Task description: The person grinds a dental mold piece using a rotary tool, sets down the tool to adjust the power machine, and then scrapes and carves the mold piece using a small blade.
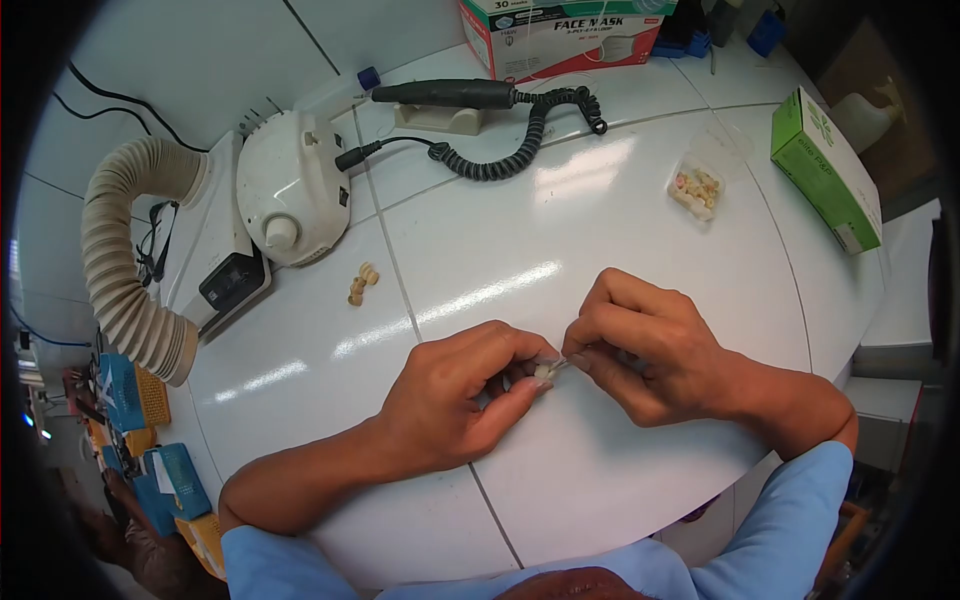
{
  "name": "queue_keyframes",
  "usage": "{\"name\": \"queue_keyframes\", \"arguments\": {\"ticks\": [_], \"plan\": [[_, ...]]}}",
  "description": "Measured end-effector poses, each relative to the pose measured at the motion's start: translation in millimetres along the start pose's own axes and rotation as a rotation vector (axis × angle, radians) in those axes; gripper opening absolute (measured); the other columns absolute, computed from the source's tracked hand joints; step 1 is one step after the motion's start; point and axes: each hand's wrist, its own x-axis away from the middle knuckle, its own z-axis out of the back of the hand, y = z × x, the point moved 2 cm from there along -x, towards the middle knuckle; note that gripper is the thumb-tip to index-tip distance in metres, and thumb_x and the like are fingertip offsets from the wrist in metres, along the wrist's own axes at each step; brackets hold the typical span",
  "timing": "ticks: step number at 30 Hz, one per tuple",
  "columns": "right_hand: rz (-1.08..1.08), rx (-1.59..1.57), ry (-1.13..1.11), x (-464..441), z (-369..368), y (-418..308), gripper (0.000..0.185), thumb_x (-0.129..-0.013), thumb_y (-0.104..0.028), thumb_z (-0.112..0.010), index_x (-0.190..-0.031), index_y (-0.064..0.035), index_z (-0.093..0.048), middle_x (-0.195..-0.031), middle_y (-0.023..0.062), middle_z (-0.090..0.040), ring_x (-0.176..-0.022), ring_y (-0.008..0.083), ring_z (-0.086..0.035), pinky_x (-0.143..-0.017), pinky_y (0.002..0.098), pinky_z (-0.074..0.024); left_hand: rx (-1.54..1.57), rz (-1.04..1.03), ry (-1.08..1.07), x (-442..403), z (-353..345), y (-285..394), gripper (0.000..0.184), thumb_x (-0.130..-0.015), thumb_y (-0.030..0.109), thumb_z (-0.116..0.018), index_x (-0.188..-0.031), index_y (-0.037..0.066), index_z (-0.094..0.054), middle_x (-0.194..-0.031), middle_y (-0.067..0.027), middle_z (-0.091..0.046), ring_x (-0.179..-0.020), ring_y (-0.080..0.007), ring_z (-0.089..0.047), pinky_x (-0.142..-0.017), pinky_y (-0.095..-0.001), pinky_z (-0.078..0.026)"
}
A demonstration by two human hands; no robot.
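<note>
My left hand (470, 390) is closed in a pinch, thumb and index finger holding a small whitish tooth-like piece (543, 372) over the white table. Just to its right, my right hand (655, 345) also pinches, its fingertips almost touching the piece. Something thin and pale shows at the right fingertips; it is too small to name. A little cluster of tan tooth-like pieces (362, 284) lies on the tiles, beyond my left hand. Farther off to the right stands a clear plastic box (695, 190) holding several similar cream and pinkish pieces.
A black rotary handpiece (445, 94) with a coiled cord rests on a beige stand (437, 120). Left are a white control unit (295, 185) and a ribbed hose (110, 250). A face mask box (570, 40) and a green box (825, 170) stand behind. Another person sits lower left.
</note>
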Motion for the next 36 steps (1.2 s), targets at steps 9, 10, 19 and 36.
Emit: {"name": "queue_keyframes", "arguments": {"ticks": [9, 10, 19, 36], "plan": [[-0.033, -0.078, -0.036, -0.7, 1.2, 2.8, 0.011, -0.088, 0.005, -0.073, -0.096, -0.0017, -0.069, -0.088, 0.0082, -0.059, -0.063, 0.0192, -0.062, -0.057, 0.0336, -0.0502, -0.024, -0.006, 0.000, 0.2, -0.9, -0.2, 0.024, -0.092, -0.002, -0.079, -0.116, 0.001, -0.075, -0.097, -0.0067, -0.075, -0.077, -0.0126, -0.073, -0.067, -0.0271, -0.059], [-0.032, -0.078, -0.033, -0.3, 0.5, 3.7, 0.011, -0.088, 0.005, -0.073, -0.096, -0.0017, -0.069, -0.088, 0.0082, -0.059, -0.063, 0.0192, -0.062, -0.057, 0.0336, -0.0502, -0.020, -0.005, 0.003, 0.1, -0.9, -0.2, 0.025, -0.092, -0.002, -0.079, -0.116, 0.001, -0.075, -0.098, -0.0066, -0.075, -0.077, -0.0125, -0.073, -0.067, -0.0269, -0.059], [-0.056, -0.060, -0.028, -0.9, 0.8, 3.6, 0.010, -0.089, 0.002, -0.076, -0.096, -0.0022, -0.070, -0.088, 0.0067, -0.059, -0.063, 0.0172, -0.062, -0.057, 0.0336, -0.0506, -0.023, 0.017, -0.006, 0.1, 0.7, 0.5, 0.025, -0.092, -0.002, -0.079, -0.116, 0.002, -0.075, -0.099, -0.0067, -0.076, -0.078, -0.0122, -0.074, -0.068, -0.0270, -0.059], [-0.011, 0.031, -0.056, -1.6, 1.8, 2.1, 0.009, -0.091, 0.000, -0.077, -0.096, -0.0030, -0.069, -0.086, 0.0088, -0.059, -0.066, 0.0275, -0.063, -0.058, 0.0404, -0.0499, -0.030, 0.000, -0.015, 0.6, 0.0, 0.2, 0.025, -0.092, -0.001, -0.080, -0.116, 0.002, -0.074, -0.098, -0.0072, -0.076, -0.079, -0.0133, -0.075, -0.068, -0.0273, -0.060]]}}
